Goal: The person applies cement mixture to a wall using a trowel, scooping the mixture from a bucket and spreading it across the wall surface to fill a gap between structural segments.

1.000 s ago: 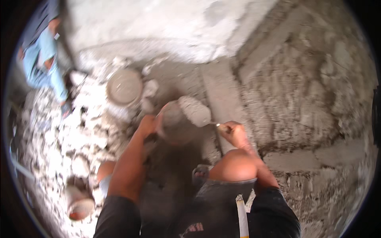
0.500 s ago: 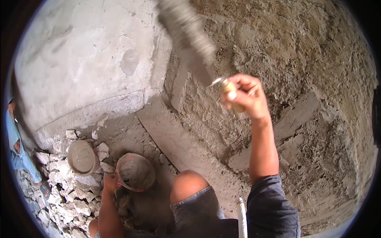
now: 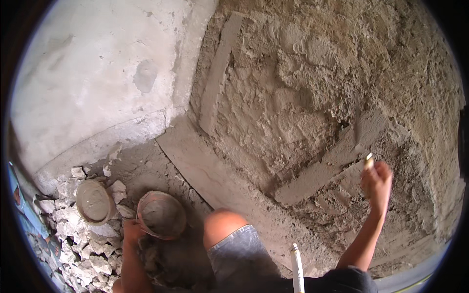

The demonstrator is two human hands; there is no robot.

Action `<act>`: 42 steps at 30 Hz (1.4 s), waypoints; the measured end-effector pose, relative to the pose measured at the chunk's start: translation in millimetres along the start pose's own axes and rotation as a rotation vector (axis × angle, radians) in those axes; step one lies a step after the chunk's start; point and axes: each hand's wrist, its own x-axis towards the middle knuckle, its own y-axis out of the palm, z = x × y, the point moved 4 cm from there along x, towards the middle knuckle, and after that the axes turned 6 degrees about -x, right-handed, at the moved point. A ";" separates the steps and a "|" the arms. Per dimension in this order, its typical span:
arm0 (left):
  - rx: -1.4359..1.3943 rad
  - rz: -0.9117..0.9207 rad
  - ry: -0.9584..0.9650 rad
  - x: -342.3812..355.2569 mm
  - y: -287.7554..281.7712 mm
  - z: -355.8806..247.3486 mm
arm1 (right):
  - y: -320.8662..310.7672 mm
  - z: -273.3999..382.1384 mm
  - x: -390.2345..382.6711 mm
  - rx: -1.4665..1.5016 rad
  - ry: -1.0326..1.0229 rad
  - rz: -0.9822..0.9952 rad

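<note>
My left hand (image 3: pixel 133 229) grips the rim of a mortar-smeared reddish bucket (image 3: pixel 161 213) holding wet grey mortar, low at the left of centre. My right hand (image 3: pixel 377 177) is closed on the pale handle of a trowel (image 3: pixel 369 160), raised against the rough plastered wall (image 3: pixel 288 93) at the right. Its blade is hard to make out against the grey surface, near a smoother diagonal band of mortar (image 3: pixel 317 173). A second round container of grey mix (image 3: pixel 96 201) sits among rubble left of the bucket.
Broken stone (image 3: pixel 93 254) covers the lower left. A smooth whitish wall (image 3: pixel 88 63) rises at the upper left. Another person's trousered leg and sandalled foot (image 3: pixel 29 210) show at the far left edge. A long concrete strip (image 3: pixel 195 171) runs beside the bucket. A white stick-like object (image 3: pixel 297 268) stands low near my body.
My right hand has gone from the bucket, up with a load of mortar, to the right against the wall; no load shows in flight now. My view has swung rightward. My left hand stays on the bucket.
</note>
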 end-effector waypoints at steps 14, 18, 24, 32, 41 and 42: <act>0.583 -0.072 0.292 -21.3 1.5 -33.8 | 469.0 73.4 -181.2 -0.611 -0.991 0.926; 0.254 -0.154 0.041 -43.5 -8.0 -30.6 | 529.9 126.3 -212.9 -0.705 -1.298 0.915; 0.393 -0.181 0.102 -37.4 -5.7 -16.1 | 561.7 119.7 -274.7 -0.551 -1.291 1.242; 0.157 -0.090 -0.047 -29.6 -17.1 -8.9 | 547.4 51.2 -275.2 -0.003 -0.861 1.247; 0.086 -0.016 0.069 -8.5 4.8 16.6 | 466.5 50.7 -202.1 -0.064 -0.628 1.140; 0.068 0.017 0.048 -19.4 6.4 6.8 | 443.5 68.3 -185.0 -0.050 -0.730 1.037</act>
